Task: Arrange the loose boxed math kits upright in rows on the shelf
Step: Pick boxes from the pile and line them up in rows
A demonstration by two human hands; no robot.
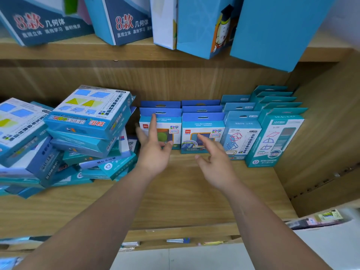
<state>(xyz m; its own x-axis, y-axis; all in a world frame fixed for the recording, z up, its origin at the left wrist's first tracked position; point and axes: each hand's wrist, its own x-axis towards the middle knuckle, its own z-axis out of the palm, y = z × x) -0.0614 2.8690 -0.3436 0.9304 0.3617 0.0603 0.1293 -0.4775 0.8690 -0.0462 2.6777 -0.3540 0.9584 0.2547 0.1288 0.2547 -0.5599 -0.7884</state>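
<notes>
Several rows of boxed math kits stand upright at the back right of the wooden shelf (194, 191). My left hand (154, 151) is spread open in front of the leftmost upright blue kit (173, 125), its index finger pointing up across the box front. My right hand (213, 162) hovers open just before the second row's front kit (202, 131), holding nothing. A loose, tilted heap of kits (64, 141) lies on the shelf's left side, topped by a large flat box with geometry shapes (91, 110).
Taller teal kits (274, 137) fill the shelf's right end against the side wall. Big blue boxes (120, 20) stand on the shelf above, one (276, 30) jutting out over the edge. A lower shelf edge and white floor lie below.
</notes>
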